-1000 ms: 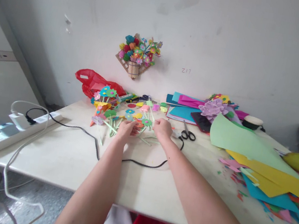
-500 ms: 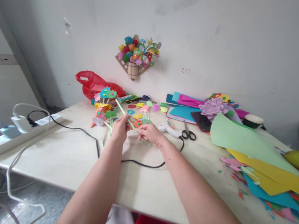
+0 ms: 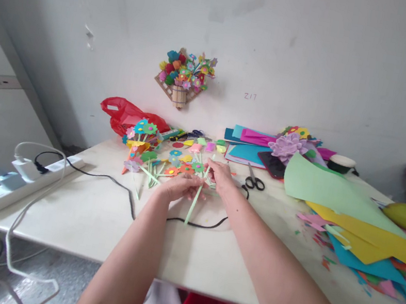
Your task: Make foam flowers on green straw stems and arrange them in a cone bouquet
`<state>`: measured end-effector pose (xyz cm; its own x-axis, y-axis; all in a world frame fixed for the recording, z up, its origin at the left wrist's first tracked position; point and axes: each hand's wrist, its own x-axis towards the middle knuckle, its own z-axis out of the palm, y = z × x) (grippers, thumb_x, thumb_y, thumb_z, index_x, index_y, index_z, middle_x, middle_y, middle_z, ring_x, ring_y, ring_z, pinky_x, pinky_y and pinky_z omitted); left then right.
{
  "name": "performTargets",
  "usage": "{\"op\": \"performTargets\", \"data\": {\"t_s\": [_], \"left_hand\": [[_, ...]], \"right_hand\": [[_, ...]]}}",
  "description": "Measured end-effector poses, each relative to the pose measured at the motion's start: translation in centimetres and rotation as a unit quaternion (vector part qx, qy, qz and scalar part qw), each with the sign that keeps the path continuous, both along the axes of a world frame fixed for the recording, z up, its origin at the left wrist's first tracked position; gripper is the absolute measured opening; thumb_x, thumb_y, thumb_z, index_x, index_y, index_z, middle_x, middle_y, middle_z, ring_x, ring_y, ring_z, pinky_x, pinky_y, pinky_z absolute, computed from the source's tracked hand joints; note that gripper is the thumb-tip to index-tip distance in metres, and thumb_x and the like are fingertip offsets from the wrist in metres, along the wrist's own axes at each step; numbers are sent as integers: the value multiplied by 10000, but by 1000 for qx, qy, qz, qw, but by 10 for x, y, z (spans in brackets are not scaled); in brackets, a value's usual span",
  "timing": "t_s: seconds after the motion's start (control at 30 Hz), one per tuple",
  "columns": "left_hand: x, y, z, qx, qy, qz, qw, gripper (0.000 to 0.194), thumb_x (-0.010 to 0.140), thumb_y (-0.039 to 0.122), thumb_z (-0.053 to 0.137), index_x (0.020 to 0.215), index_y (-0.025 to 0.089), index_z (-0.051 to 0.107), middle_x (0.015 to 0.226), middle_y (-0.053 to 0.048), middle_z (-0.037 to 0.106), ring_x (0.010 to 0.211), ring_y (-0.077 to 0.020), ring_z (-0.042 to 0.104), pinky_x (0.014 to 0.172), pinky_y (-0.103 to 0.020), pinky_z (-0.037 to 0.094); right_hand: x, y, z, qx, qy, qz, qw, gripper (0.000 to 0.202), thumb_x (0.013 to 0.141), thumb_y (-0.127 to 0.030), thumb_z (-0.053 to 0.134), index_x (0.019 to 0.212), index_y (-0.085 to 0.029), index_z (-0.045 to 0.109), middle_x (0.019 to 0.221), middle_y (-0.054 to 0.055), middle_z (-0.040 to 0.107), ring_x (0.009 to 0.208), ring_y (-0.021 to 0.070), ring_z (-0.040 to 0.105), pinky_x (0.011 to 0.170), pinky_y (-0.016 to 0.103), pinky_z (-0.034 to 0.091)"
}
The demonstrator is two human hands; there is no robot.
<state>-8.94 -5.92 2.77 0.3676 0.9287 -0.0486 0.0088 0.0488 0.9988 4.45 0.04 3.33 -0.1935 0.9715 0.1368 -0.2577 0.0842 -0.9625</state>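
Note:
A thin pale green strip (image 3: 194, 204) stands almost upright in the picture, between my two hands over the table. My left hand (image 3: 186, 187) has its fingers closed around the strip's middle. Higher up, my right hand (image 3: 218, 171) pinches the same strip near its top end. Just behind and left of my hands lie colourful foam flowers (image 3: 171, 171) and several loose green strips (image 3: 151, 175). The white glue gun is mostly hidden behind my right hand.
Black scissors (image 3: 254, 182) lie right of my hands. A black cable (image 3: 129, 192) crosses the table (image 3: 88, 223). Foam sheets (image 3: 344, 198) and scraps cover the right side. A red bag (image 3: 123, 114), an orange flower cone (image 3: 134, 153) and a power strip (image 3: 19, 188) are left.
The green strip has turned from slanting down rightward to nearly upright. My left hand has moved right and lower, and my right hand has shifted slightly right and up.

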Motion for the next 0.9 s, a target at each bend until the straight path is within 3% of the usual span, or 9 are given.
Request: {"op": "performTargets", "data": {"t_s": [0.13, 0.23, 0.4, 0.6, 0.8, 0.9], "left_hand": [[-2, 7, -6, 45, -75, 96, 992, 283, 678, 396, 693, 748, 126, 650, 636, -60, 658, 454, -80, 530, 414, -182, 346], [-5, 10, -8, 48, -102, 128, 985, 244, 675, 362, 700, 703, 132, 622, 574, -24, 617, 434, -62, 498, 409, -174, 320], [-6, 10, -9, 25, -101, 112, 988, 212, 654, 311, 710, 641, 134, 593, 546, -41, 622, 413, -79, 504, 391, -185, 307], [-3, 10, -9, 26, -107, 85, 990, 205, 676, 317, 705, 741, 132, 647, 618, -50, 649, 461, -91, 557, 420, -184, 360], [-3, 10, -9, 11, -108, 112, 988, 189, 662, 280, 721, 693, 118, 628, 567, -32, 619, 436, -75, 539, 428, -173, 386], [-4, 11, -10, 3, -115, 115, 987, 168, 667, 259, 714, 697, 121, 624, 564, -30, 618, 440, -76, 543, 426, -167, 389]], "right_hand": [[-6, -10, 4, -17, -31, 53, 998, 251, 672, -372, 636, 616, -129, 616, 430, -39, 456, 365, 43, 341, 350, 184, 193], [-7, -10, 3, -19, -44, 87, 995, 260, 660, -386, 654, 654, -126, 639, 456, -29, 489, 387, 48, 366, 357, 179, 197], [-1, 3, -4, -25, -7, 54, 998, 278, 606, -392, 683, 589, -139, 570, 501, -29, 511, 403, 40, 375, 355, 170, 187], [-2, -1, -4, -17, -19, 61, 998, 221, 575, -318, 687, 562, -137, 561, 465, -34, 497, 406, 46, 381, 357, 171, 197], [-3, -5, -3, 0, -54, 53, 997, 218, 674, -318, 600, 565, -133, 562, 528, 0, 555, 414, 54, 424, 355, 169, 238], [0, 2, -5, 42, -87, 3, 995, 142, 713, -254, 558, 740, -135, 631, 629, 4, 606, 424, 60, 449, 363, 172, 280]]}}
